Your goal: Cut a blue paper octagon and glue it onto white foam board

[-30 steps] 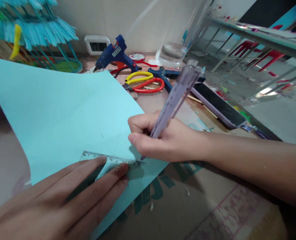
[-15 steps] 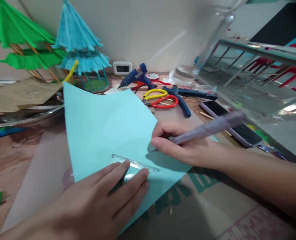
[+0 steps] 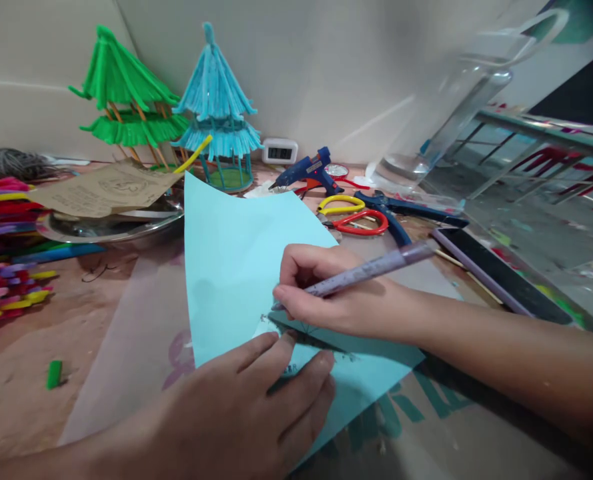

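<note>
A light blue sheet of paper (image 3: 236, 247) lies in front of me, its upper edge cut in a curve. My left hand (image 3: 271, 393) rests with fingers spread, pressing a clear ruler (image 3: 289, 368) onto the sheet; the fingers cover much of the ruler. My right hand (image 3: 326, 293) grips a purple patterned pen (image 3: 371, 269), its tip close to the ruler's left end. Thin dark lines show on the paper beneath this hand.
Green (image 3: 126, 87) and blue (image 3: 216, 93) fuzzy-roofed models stand behind a metal bowl (image 3: 161, 230). A glue gun (image 3: 306, 170), red-and-yellow-handled pliers (image 3: 359, 223), blue-handled pliers (image 3: 421, 210) and a phone (image 3: 501, 273) lie beyond the paper. Fuzzy sticks (image 3: 6, 207) lie left.
My right hand has carried the pen leftward along the ruler, toward its left end. My left hand still presses the ruler. The view has swung left, revealing more fuzzy sticks.
</note>
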Demonstrator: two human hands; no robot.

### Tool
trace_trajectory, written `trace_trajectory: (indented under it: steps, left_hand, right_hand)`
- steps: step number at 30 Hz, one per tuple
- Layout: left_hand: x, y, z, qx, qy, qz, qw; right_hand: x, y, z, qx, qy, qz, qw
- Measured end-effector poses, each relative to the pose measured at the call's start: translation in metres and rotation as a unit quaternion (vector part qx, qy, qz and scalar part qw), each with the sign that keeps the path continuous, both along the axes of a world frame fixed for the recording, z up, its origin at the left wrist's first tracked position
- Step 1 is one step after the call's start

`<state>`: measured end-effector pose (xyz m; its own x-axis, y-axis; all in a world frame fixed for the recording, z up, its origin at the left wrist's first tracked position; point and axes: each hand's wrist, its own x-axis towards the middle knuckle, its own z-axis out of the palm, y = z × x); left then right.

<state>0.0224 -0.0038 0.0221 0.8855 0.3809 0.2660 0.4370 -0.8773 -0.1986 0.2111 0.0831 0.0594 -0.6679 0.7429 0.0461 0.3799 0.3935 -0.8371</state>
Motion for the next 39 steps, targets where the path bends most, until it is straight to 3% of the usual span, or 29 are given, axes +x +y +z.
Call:
trace_trajectory:
  steps: [7, 26, 33, 36, 39]
  left_hand:
    - [-0.002, 0.009, -0.006, 0.011, -0.003, -0.035, 0.999]
    - [-0.003, 0.009, -0.002, 0.005, 0.003, -0.042, 0.999]
    - [-0.006, -0.003, -0.003, 0.012, -0.018, -0.008, 1.0]
    - [-0.007, -0.012, 0.0, 0.018, -0.009, -0.005, 1.0]
    - [-0.004, -0.014, 0.007, -0.022, 0.025, 0.045, 0.998]
  right_hand:
    - [-0.01, 0.006, -0.018, -0.016, 0.048, -0.003, 0.999]
    - [-0.012, 0.005, -0.018, 0.001, 0.031, 0.008, 0.999]
    - [-0.007, 0.021, -0.022, -0.133, 0.132, -0.064, 0.98]
    - [-0.002, 0.026, -0.023, -0.031, 0.158, -0.136, 0.977]
    - [-0.001, 0.028, -0.025, 0.078, 0.138, -0.186, 0.97]
